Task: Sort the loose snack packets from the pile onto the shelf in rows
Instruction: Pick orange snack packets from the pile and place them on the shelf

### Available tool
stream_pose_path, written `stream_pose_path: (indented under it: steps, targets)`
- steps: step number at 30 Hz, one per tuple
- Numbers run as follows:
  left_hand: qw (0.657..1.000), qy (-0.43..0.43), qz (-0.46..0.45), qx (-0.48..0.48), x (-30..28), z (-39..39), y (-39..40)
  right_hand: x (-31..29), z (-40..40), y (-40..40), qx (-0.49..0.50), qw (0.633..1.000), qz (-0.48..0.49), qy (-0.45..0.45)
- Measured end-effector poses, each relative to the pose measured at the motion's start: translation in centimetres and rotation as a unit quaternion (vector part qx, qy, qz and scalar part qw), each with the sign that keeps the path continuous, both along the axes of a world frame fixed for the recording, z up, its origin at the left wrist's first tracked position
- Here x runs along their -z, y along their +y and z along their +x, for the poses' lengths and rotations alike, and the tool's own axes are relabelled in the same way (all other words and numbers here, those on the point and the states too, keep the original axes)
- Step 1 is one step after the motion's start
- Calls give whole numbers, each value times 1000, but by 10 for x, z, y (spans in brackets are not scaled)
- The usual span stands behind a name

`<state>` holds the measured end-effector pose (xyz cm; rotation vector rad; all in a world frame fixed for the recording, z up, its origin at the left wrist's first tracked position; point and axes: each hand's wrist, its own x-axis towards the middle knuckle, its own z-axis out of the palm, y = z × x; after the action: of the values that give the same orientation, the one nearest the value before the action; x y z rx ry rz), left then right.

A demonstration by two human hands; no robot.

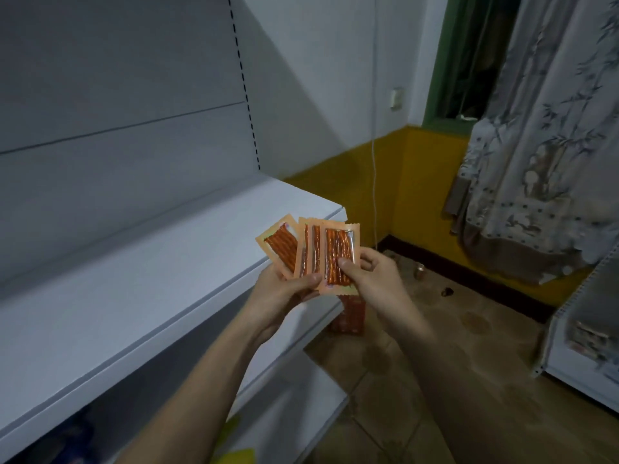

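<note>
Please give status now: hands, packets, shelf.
Both hands: left hand and right hand hold three fanned orange snack packets. White shelf bare ahead. Nothing blocking.

Glossy plastic snack packets (338, 256) (orange, crinkle-edged), a smooth matt white shelf (140, 296), patterned cloth curtain (549, 145).

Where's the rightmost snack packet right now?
In the head view, the rightmost snack packet sits centre frame, pinched by the right hand, overlapping the fanned packets held by the left hand, just off the white shelf corner.
</note>
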<state>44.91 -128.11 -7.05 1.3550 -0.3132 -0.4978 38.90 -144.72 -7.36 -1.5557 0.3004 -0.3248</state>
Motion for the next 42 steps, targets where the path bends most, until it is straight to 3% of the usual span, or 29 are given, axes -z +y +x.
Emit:
stream_pose_path:
  steps: [5,10,19,29,33,38,42]
  targets:
    - [998,-23,23,-58,-15,40,-40,-11,63,-48,-74,997,8,-6]
    - [989,-13,50,-137,-23,84,-39,-15,128,-46,-148,989,-10,5]
    - [964,25,-16,-265,-17,186,-1,-22,264,-5,-238,967,-83,16]
    - [930,2,-90,-355,-5,309,-10,-33,406,26,-208,968,-140,18]
    - [910,10,-209,-359,12,325,-10,-27,433,27,-222,967,-121,29]
    - [905,-1,-228,-360,25,348,-2,-10,453,10,-150,985,-87,-9]
    - [900,4,-230,-371,25,345,1,-1,460,-1,-130,969,-209,-1]
